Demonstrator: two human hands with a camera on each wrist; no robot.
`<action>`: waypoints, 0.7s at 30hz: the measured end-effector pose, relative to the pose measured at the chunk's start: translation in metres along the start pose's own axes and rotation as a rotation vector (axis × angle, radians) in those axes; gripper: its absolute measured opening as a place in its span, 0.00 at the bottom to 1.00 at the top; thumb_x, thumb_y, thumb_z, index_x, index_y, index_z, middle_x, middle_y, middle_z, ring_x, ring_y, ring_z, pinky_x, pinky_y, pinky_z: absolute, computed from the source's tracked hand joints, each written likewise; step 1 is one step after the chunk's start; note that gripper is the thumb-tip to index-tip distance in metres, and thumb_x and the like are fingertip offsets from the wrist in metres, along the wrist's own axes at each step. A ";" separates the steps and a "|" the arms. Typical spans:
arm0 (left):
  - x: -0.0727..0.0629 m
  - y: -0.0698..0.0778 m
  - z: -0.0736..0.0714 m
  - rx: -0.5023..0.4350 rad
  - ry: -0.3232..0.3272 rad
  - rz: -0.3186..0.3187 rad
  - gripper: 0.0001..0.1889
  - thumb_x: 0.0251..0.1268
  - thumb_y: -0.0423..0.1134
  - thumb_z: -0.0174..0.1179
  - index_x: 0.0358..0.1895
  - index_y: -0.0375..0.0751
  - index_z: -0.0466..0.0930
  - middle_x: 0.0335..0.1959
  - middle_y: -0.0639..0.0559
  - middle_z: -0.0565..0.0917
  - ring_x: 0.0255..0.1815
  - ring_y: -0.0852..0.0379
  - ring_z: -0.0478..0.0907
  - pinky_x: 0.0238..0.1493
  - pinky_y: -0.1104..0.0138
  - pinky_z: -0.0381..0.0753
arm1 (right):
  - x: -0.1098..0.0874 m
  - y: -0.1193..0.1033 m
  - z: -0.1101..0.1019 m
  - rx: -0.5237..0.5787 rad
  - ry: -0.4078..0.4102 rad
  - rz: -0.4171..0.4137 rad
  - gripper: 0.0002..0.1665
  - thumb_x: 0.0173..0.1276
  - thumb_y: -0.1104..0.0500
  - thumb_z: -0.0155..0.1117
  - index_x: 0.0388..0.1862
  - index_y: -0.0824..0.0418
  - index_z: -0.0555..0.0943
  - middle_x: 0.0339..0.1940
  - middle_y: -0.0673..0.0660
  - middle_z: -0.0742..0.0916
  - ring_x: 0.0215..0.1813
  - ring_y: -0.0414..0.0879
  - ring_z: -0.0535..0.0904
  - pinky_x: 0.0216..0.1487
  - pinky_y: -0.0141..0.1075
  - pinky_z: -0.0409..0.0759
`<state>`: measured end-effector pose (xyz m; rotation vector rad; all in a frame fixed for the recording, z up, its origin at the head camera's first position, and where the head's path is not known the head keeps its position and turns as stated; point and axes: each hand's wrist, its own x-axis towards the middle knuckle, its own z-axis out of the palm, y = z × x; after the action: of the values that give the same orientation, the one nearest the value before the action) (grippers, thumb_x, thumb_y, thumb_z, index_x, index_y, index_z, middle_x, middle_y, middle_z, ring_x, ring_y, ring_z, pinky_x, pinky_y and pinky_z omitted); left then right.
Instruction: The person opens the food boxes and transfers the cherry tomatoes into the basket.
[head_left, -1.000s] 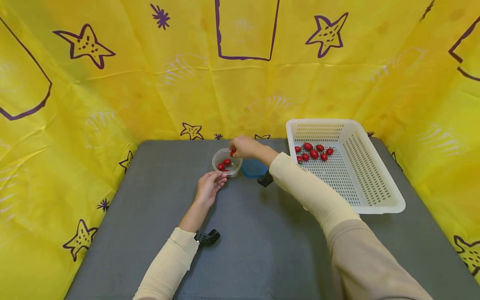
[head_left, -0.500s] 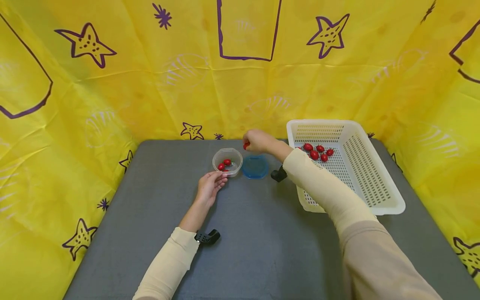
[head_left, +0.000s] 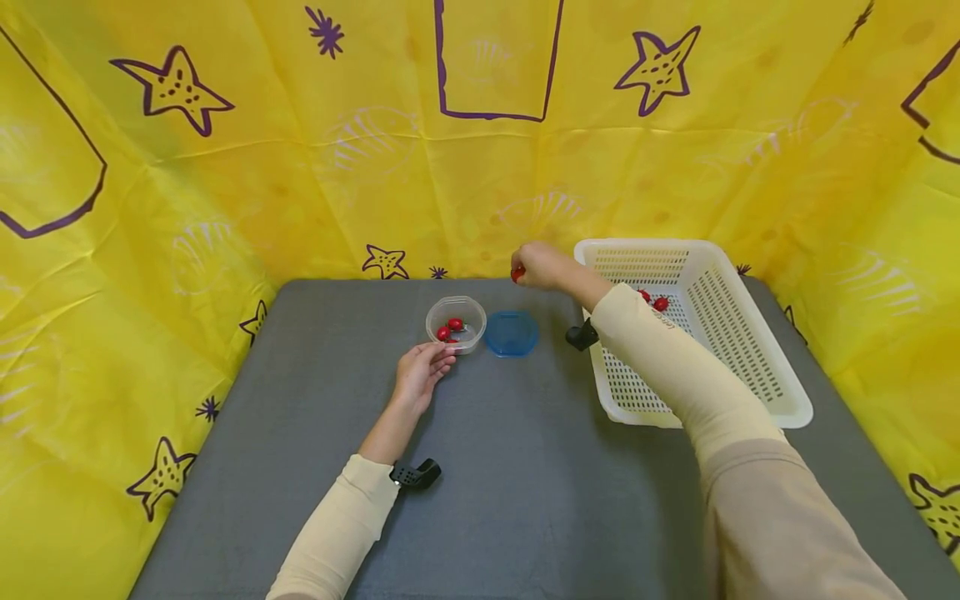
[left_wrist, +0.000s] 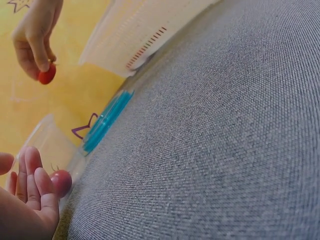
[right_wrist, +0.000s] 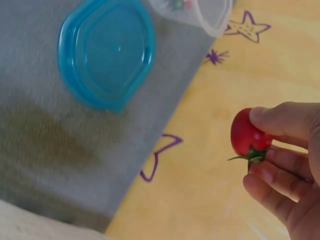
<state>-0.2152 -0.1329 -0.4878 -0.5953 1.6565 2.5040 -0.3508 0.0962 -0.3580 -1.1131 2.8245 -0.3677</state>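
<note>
My right hand [head_left: 551, 267] pinches a cherry tomato [right_wrist: 247, 132] between thumb and fingers, its green stem pointing down in the right wrist view. That hand is in the air near the table's back edge, to the left of a white basket [head_left: 738, 333]. At a small clear plastic container [head_left: 470, 312], my left hand [head_left: 418, 377] grips the near rim with its thumb and fingers. Several cherry tomatoes [head_left: 455, 323] lie inside the container. One tomato [left_wrist: 61, 183] shows beside the left fingers in the left wrist view.
A blue lid [head_left: 512, 335] lies flat just right of the container. More cherry tomatoes [head_left: 661, 304] are in the perforated basket, partly hidden by my right sleeve [head_left: 675, 367]. A yellow patterned cloth [head_left: 480, 192] hangs behind the grey table [head_left: 300, 400].
My right hand has lifted away from the container and moved right, past the lid, carrying the tomato. The left hand and container have stayed in place.
</note>
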 end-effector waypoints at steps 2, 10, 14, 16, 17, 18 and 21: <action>0.000 0.000 0.000 0.003 0.002 -0.001 0.03 0.72 0.33 0.53 0.39 0.38 0.74 0.22 0.58 0.86 0.25 0.64 0.83 0.35 0.73 0.81 | -0.003 0.003 -0.003 -0.010 0.007 0.003 0.07 0.60 0.66 0.62 0.35 0.70 0.83 0.34 0.65 0.87 0.37 0.56 0.79 0.46 0.46 0.78; -0.001 0.001 -0.002 0.016 0.003 -0.003 0.04 0.72 0.34 0.53 0.42 0.36 0.74 0.23 0.58 0.86 0.26 0.64 0.83 0.38 0.72 0.81 | -0.015 0.018 -0.016 -0.014 0.014 0.088 0.12 0.62 0.63 0.64 0.42 0.70 0.84 0.41 0.66 0.88 0.44 0.59 0.82 0.51 0.49 0.80; -0.002 0.001 -0.002 0.010 0.011 -0.006 0.04 0.72 0.34 0.53 0.42 0.36 0.74 0.22 0.58 0.85 0.25 0.64 0.82 0.37 0.72 0.81 | -0.021 0.023 -0.023 0.035 0.016 0.127 0.14 0.65 0.61 0.64 0.44 0.70 0.83 0.42 0.67 0.87 0.45 0.59 0.82 0.53 0.49 0.79; -0.002 0.000 -0.001 0.004 0.011 -0.007 0.04 0.72 0.34 0.53 0.42 0.37 0.74 0.22 0.58 0.86 0.25 0.64 0.83 0.36 0.73 0.81 | -0.025 0.026 -0.027 0.061 0.027 0.144 0.14 0.65 0.61 0.65 0.45 0.70 0.83 0.43 0.67 0.87 0.44 0.59 0.82 0.52 0.49 0.79; -0.002 0.000 -0.001 0.002 0.010 -0.008 0.04 0.72 0.34 0.53 0.42 0.37 0.74 0.23 0.58 0.86 0.25 0.64 0.83 0.36 0.73 0.81 | -0.027 0.028 -0.030 0.072 0.036 0.150 0.14 0.65 0.61 0.64 0.44 0.70 0.83 0.42 0.67 0.87 0.44 0.59 0.81 0.52 0.49 0.79; -0.002 0.000 -0.001 0.004 0.008 -0.007 0.04 0.72 0.34 0.53 0.42 0.37 0.74 0.23 0.58 0.86 0.25 0.64 0.83 0.37 0.73 0.81 | -0.029 0.030 -0.032 0.082 0.046 0.155 0.14 0.65 0.61 0.65 0.44 0.70 0.83 0.42 0.67 0.87 0.43 0.59 0.81 0.51 0.49 0.79; -0.002 0.000 0.000 0.002 0.006 -0.004 0.05 0.72 0.35 0.54 0.42 0.37 0.74 0.24 0.58 0.86 0.26 0.64 0.83 0.36 0.73 0.81 | -0.035 0.037 -0.038 0.115 0.070 0.171 0.13 0.65 0.61 0.65 0.44 0.70 0.83 0.42 0.67 0.87 0.42 0.58 0.81 0.51 0.49 0.78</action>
<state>-0.2136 -0.1323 -0.4869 -0.6062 1.6583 2.5004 -0.3561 0.1532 -0.3310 -0.8456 2.8886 -0.5557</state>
